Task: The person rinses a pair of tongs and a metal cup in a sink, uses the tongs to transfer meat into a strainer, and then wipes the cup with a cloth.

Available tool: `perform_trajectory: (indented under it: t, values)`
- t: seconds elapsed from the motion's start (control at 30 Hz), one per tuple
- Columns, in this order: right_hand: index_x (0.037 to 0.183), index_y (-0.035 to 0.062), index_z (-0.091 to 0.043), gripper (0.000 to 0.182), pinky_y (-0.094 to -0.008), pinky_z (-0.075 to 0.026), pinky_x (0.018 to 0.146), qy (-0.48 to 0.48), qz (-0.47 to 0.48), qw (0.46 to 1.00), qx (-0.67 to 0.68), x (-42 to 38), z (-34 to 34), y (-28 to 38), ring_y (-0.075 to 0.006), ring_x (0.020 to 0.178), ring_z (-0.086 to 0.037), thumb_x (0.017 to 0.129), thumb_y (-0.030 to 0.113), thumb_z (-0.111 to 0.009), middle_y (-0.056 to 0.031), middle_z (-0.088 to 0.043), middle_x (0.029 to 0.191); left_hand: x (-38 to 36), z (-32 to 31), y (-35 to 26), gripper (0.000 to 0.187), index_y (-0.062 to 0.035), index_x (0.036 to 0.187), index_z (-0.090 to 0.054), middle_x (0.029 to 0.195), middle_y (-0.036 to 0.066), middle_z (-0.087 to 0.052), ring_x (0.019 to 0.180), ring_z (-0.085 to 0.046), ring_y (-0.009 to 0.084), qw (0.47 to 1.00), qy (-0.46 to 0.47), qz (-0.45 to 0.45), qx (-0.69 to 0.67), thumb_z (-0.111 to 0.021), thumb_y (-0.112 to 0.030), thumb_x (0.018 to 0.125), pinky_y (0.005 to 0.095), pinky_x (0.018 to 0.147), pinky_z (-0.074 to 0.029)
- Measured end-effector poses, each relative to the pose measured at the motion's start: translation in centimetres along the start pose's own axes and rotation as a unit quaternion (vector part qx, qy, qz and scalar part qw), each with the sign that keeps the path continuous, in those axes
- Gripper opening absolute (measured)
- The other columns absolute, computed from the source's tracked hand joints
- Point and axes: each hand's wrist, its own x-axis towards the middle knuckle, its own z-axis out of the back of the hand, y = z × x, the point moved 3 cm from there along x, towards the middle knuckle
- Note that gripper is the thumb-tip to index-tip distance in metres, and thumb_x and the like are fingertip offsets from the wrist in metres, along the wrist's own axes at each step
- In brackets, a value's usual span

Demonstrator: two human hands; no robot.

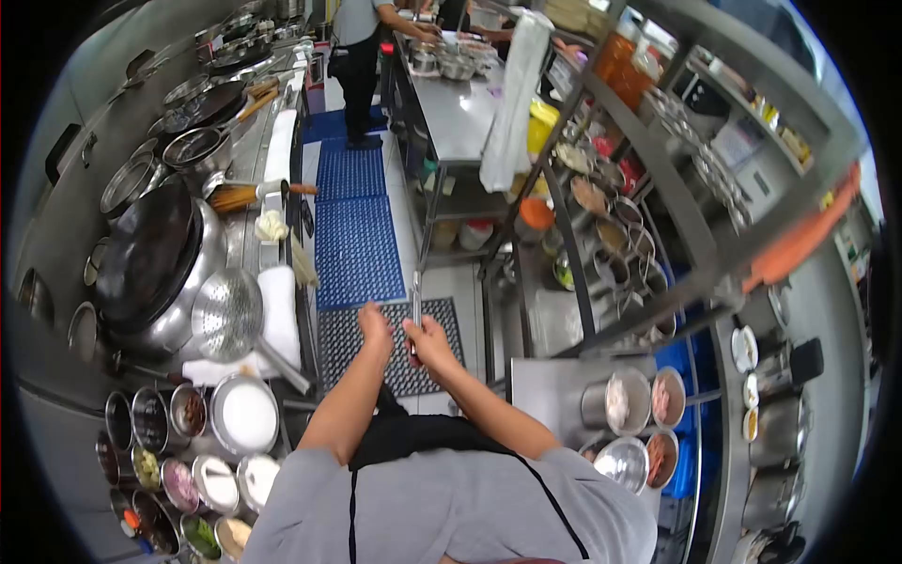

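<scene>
My right hand (429, 342) is closed around the handle of a metal utensil (416, 293), which points upward and away from me. To its left, my left hand (375, 325) is held apart from the utensil with its fingers curled; anything in it is too small to make out. Both hands are in the air over a black perforated mat (440, 324), in front of my black apron (423, 442).
At left, a counter holds a dark wok (141, 249), a perforated ladle (227, 315) and several ingredient bowls. A metal rack (611, 343) and pots (628, 402) stand right. Another person (357, 47) stands beside the far steel table (460, 122). Blue mats (355, 235) cover the aisle.
</scene>
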Motion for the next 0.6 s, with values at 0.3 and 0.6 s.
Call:
perform_trajectory:
  t: [0.3, 0.6]
  values:
    - [0.09, 0.0063, -0.058, 0.019, -0.0272, -0.04, 0.05, -0.006, 0.118, 0.93, -0.348, 16.8, 1.9, -3.4, -0.0103, 0.06, -0.052, 0.095, 0.024, -0.059, -0.0028, -0.057, 0.073, 6.9, -3.1, -8.1, 0.026, -0.0121, 0.109, -0.054, 0.095, 0.004, -0.051, 0.078, -0.05, 0.0179, 0.995, -0.059, 0.074, -0.021, -0.056, -0.028, 0.089, 0.036, 0.066, -0.047]
    - [0.087, 0.0061, -0.06, 0.025, -0.0276, -0.033, 0.036, 0.197, -0.183, 0.933, -0.238, 29.1, 0.1, -3.4, -0.0119, 0.044, -0.045, 0.099, 0.027, -0.053, -0.0045, -0.054, 0.063, 15.1, 0.6, -5.3, 0.006, -0.013, 0.084, -0.057, 0.073, -0.001, -0.053, 0.059, -0.048, 0.0108, 0.978, 0.104, 0.145, 0.11, -0.057, -0.017, 0.089, 0.0286, 0.046, -0.04]
